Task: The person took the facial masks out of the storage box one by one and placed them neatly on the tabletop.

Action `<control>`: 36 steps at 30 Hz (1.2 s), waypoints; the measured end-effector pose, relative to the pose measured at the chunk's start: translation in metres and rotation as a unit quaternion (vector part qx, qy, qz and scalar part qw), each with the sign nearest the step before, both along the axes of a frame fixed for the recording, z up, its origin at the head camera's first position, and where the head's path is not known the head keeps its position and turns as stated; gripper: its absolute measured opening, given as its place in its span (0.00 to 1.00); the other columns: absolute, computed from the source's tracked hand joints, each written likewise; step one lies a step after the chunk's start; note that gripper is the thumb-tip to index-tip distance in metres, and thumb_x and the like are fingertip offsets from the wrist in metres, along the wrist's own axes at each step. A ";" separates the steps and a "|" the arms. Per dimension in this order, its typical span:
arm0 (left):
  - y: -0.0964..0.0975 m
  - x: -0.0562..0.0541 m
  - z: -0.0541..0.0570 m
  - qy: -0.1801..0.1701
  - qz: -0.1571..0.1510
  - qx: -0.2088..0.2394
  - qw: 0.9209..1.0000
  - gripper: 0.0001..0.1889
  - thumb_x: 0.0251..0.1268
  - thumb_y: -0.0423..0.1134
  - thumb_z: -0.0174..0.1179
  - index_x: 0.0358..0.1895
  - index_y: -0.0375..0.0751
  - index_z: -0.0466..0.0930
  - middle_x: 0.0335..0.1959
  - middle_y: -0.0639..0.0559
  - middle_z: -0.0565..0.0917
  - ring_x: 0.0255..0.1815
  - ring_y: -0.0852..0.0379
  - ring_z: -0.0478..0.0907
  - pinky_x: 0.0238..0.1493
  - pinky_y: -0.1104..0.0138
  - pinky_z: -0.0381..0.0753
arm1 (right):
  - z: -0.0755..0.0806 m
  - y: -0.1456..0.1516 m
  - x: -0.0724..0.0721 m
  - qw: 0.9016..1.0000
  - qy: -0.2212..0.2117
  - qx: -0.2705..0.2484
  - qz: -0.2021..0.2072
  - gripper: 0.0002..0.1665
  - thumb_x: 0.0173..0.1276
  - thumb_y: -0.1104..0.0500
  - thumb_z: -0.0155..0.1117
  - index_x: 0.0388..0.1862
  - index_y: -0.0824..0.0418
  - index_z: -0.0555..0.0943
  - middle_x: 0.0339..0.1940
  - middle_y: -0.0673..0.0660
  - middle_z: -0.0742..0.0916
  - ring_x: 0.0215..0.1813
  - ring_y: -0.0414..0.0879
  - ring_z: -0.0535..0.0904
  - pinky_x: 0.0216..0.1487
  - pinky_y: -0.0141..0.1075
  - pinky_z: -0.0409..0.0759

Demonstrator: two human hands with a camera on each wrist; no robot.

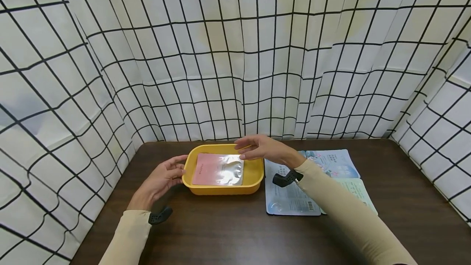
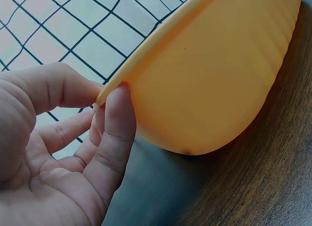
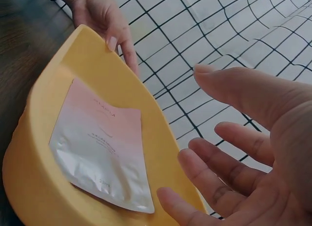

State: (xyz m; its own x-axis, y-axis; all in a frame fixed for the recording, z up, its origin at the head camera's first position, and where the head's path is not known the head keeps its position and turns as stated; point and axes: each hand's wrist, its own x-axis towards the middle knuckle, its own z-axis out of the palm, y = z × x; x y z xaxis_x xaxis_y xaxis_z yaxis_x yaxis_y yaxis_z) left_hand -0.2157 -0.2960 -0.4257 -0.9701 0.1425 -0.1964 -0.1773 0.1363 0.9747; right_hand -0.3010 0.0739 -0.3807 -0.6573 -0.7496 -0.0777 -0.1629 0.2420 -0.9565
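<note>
A yellow plastic basin (image 1: 223, 190) stands on the table with a pink and silver sachet (image 1: 218, 169) lying flat inside it. My left hand (image 1: 162, 180) is at the basin's left end. In the left wrist view its thumb and a finger pinch the basin's rim (image 2: 127, 65). Over the basin's far right corner hovers my right hand (image 1: 263, 149), its fingers spread and nothing between them. The right wrist view shows the sachet (image 3: 105, 153) with small printed text, its silver part nearer the right hand (image 3: 239, 162).
Right of the basin, light blue sachets (image 1: 294, 199) lie on the dark wood table (image 1: 220, 228), partly covered by the right forearm. A pale green sachet (image 1: 355, 189) lies beside them. White curtains (image 1: 235, 64) with a black grid surround the table's back and sides.
</note>
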 end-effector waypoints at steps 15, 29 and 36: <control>0.003 -0.003 -0.001 0.013 -0.018 0.019 1.000 0.33 0.73 0.28 0.56 0.78 0.36 0.57 0.50 0.41 0.77 0.39 0.56 0.81 0.42 0.68 0.85 | -0.011 -0.025 -0.018 0.999 0.005 0.041 -0.002 0.37 0.69 0.51 0.70 0.73 0.60 0.72 0.70 0.57 0.79 0.69 0.50 0.75 0.69 0.48 0.74; 0.002 -0.002 -0.001 0.007 -0.008 0.018 1.000 0.33 0.73 0.29 0.57 0.78 0.37 0.57 0.50 0.42 0.77 0.40 0.56 0.81 0.44 0.68 0.85 | -0.023 -0.043 -0.019 0.999 0.012 0.038 -0.017 0.27 0.71 0.58 0.69 0.67 0.63 0.78 0.66 0.57 0.82 0.65 0.49 0.77 0.70 0.49 0.72; -0.001 0.000 -0.001 0.008 -0.009 0.016 1.000 0.33 0.73 0.29 0.57 0.78 0.37 0.57 0.51 0.40 0.77 0.39 0.56 0.80 0.43 0.68 0.85 | -0.023 -0.046 -0.012 0.999 -0.007 0.039 0.009 0.30 0.70 0.62 0.67 0.70 0.63 0.74 0.71 0.58 0.78 0.72 0.54 0.73 0.70 0.49 0.74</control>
